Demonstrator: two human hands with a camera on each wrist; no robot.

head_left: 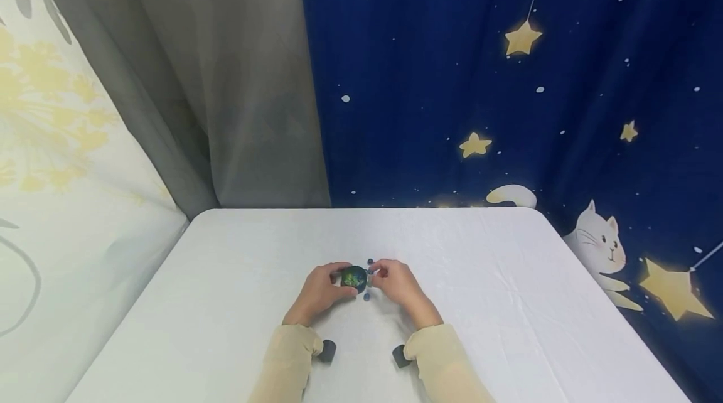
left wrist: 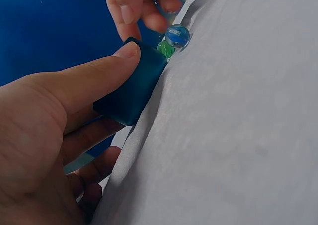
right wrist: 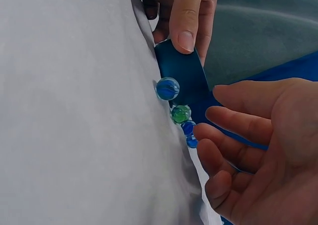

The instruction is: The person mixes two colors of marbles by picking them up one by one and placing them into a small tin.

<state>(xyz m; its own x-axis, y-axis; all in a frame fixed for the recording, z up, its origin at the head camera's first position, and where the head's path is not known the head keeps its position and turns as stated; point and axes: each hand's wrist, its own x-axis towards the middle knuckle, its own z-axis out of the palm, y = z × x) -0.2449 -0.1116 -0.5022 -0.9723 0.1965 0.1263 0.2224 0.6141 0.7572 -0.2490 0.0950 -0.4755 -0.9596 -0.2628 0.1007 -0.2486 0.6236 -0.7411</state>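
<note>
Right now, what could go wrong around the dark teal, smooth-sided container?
A round green glass marble and a blue-swirled glass marble lie loose on the white cloth; the right hand, close by, might nudge them into rolling. The left hand grips the container, so a jerk of that hand could tip it.
</note>
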